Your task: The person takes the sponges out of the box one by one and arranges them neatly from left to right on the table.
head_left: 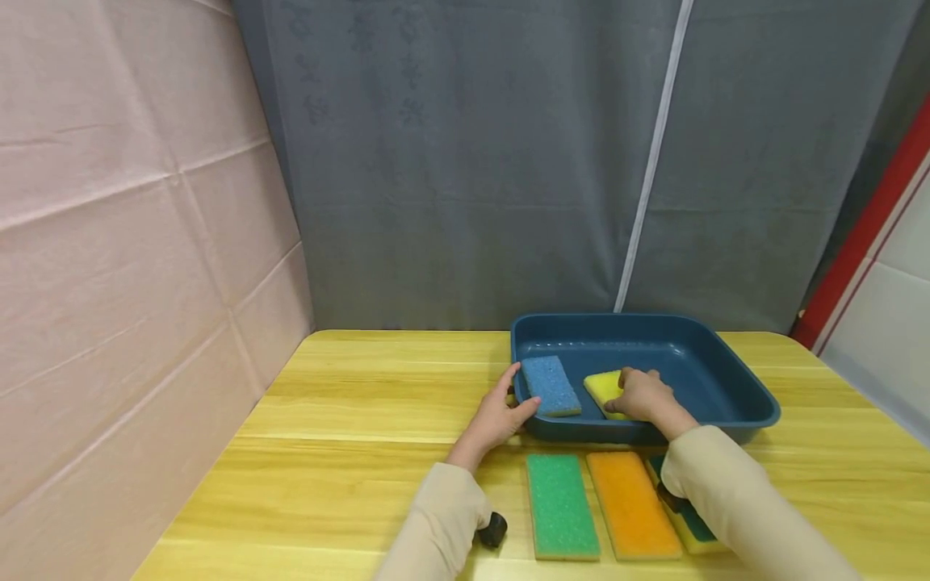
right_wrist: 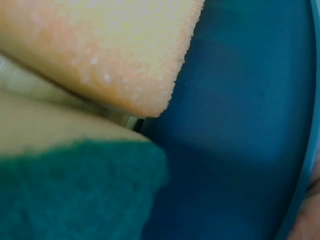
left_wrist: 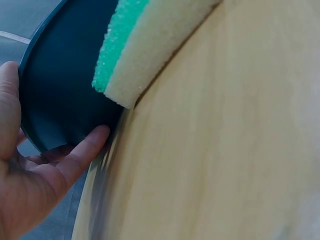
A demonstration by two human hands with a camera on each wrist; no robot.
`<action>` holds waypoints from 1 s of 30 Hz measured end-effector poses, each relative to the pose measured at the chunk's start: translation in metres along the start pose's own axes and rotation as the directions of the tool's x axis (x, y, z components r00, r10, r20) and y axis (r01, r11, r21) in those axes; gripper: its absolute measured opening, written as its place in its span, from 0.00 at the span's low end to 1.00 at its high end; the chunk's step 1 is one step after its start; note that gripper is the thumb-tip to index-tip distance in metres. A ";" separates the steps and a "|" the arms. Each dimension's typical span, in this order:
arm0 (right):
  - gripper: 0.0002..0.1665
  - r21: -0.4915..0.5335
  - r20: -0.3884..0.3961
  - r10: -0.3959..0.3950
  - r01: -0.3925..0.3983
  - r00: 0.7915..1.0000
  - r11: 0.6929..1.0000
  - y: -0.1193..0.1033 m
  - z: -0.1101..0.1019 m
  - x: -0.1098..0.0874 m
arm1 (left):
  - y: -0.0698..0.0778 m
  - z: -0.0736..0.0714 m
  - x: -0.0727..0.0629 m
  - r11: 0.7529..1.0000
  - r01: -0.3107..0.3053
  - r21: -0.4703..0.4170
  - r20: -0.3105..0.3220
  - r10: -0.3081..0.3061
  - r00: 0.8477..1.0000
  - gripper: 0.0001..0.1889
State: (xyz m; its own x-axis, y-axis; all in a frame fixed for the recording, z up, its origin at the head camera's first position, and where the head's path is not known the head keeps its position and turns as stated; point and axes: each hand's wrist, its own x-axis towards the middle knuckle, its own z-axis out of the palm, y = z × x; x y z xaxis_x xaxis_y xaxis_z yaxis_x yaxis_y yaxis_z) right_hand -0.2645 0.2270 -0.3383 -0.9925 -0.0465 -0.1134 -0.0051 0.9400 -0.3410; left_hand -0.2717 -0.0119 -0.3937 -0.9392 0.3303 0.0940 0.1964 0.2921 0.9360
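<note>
Head: pinching the yellow rectangular sponge [head_left: 600, 390] inside the dark-blue plastic tray [head_left: 690, 379], the right hand [head_left: 645, 395] has thumb and fingers curled. Left hand [head_left: 496, 413] is spread wide, touching the tray's near-left corner; blue rectangular sponge [head_left: 550, 386] lies inside that corner. Green [head_left: 562, 507], orange [head_left: 634, 504] and dark-green-and-yellow [head_left: 696, 524] rectangular sponges sit in a row on the wood-grain table [head_left: 349, 460], near side of the tray.

Left wrist: thumb on the tray's outer wall, green sponge beside it.

Right wrist: orange sponge close up before the tray; can't tell the grip here.
</note>
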 end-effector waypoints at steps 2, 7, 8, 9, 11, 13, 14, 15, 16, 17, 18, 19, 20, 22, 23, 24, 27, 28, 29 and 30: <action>0.33 0.002 0.003 0.002 -0.002 1.000 1.000 -0.001 0.001 0.000 | 0.000 0.000 0.000 1.000 0.001 -0.001 -0.002 -0.001 1.000 0.37; 0.34 0.010 0.005 0.011 -0.011 1.000 1.000 -0.002 0.003 0.001 | 0.000 0.000 -0.001 1.000 0.003 0.004 -0.002 -0.003 1.000 0.37; 0.34 0.013 0.004 0.011 -0.011 1.000 1.000 -0.002 0.004 0.002 | 0.000 0.000 -0.001 1.000 0.005 0.002 0.000 -0.005 1.000 0.38; 0.34 0.013 0.002 0.009 -0.009 1.000 1.000 -0.002 0.004 0.002 | 0.000 0.000 -0.001 1.000 0.003 0.001 0.000 -0.003 1.000 0.38; 0.34 0.014 -0.003 0.006 -0.006 1.000 1.000 -0.001 0.005 0.003 | 0.000 0.000 -0.001 1.000 0.002 -0.001 0.000 -0.002 1.000 0.38; 0.35 0.014 -0.006 -0.001 0.001 1.000 1.000 -0.001 0.005 0.003 | -0.001 0.000 -0.001 1.000 0.001 -0.003 0.000 -0.001 1.000 0.38; 0.35 0.013 -0.006 -0.004 0.004 1.000 1.000 -0.001 0.005 0.003 | -0.001 0.000 -0.001 1.000 0.001 -0.004 0.000 -0.001 1.000 0.38; 0.35 0.012 -0.007 -0.006 0.006 1.000 1.000 -0.001 0.006 0.003 | -0.001 0.000 -0.001 1.000 0.001 -0.005 -0.001 -0.001 1.000 0.37; 0.35 0.012 -0.006 -0.006 0.006 1.000 1.000 -0.001 0.006 0.003 | -0.001 0.000 0.000 1.000 0.004 -0.005 -0.001 -0.004 1.000 0.37; 0.35 0.011 -0.005 -0.008 0.008 1.000 1.000 -0.001 0.006 0.003 | -0.001 0.000 0.000 1.000 0.004 -0.005 -0.001 -0.004 1.000 0.37; 0.35 0.010 -0.004 -0.010 0.010 1.000 1.000 -0.001 0.005 0.003 | -0.001 0.000 0.000 1.000 0.005 -0.004 -0.001 -0.005 1.000 0.37; 0.35 0.008 -0.003 -0.010 0.010 1.000 1.000 -0.001 0.005 0.003 | -0.001 0.001 0.000 1.000 0.006 -0.003 -0.001 -0.006 1.000 0.37; 0.35 0.005 -0.002 -0.011 0.011 1.000 1.000 -0.001 0.005 0.003 | -0.002 0.001 0.000 1.000 0.001 -0.001 -0.003 -0.001 1.000 0.37; 0.35 0.000 -0.002 -0.011 0.011 1.000 1.000 -0.001 0.004 0.003 | -0.002 0.001 0.000 1.000 0.003 0.000 -0.005 -0.003 1.000 0.37; 0.35 -0.003 -0.002 -0.014 0.014 1.000 1.000 0.000 0.004 0.003 | -0.002 0.001 0.000 1.000 0.004 0.001 -0.006 -0.004 1.000 0.37; 0.34 -0.007 -0.003 -0.014 0.014 1.000 1.000 0.000 0.004 0.003 | -0.002 0.002 0.001 1.000 0.003 0.002 -0.008 -0.003 1.000 0.37; 0.34 -0.011 -0.003 -0.015 0.015 1.000 1.000 0.000 0.004 0.003 | -0.002 0.002 0.001 1.000 0.006 -0.002 -0.007 -0.006 1.000 0.37; 0.34 -0.012 -0.003 -0.015 0.015 1.000 1.000 0.000 0.003 0.003 | -0.002 0.002 0.001 1.000 0.005 -0.002 -0.007 -0.005 1.000 0.37; 0.33 -0.011 -0.002 -0.017 0.017 1.000 1.000 0.000 0.002 0.003 | -0.002 0.002 0.001 1.000 0.004 -0.002 -0.006 -0.004 1.000 0.37; 0.33 -0.011 -0.003 -0.016 0.016 1.000 1.000 0.000 0.001 0.002 | -0.002 0.002 0.001 1.000 0.003 -0.003 -0.004 -0.003 1.000 0.37</action>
State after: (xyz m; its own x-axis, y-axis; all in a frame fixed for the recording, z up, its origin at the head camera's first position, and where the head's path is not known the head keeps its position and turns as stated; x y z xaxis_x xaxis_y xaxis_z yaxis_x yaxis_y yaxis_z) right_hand -0.2666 0.2267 -0.3401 -0.9926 -0.0606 -0.1055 -0.0222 0.9428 -0.3325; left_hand -0.2724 -0.0107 -0.3957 -0.9411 0.3254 0.0922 0.1923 0.2904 0.9374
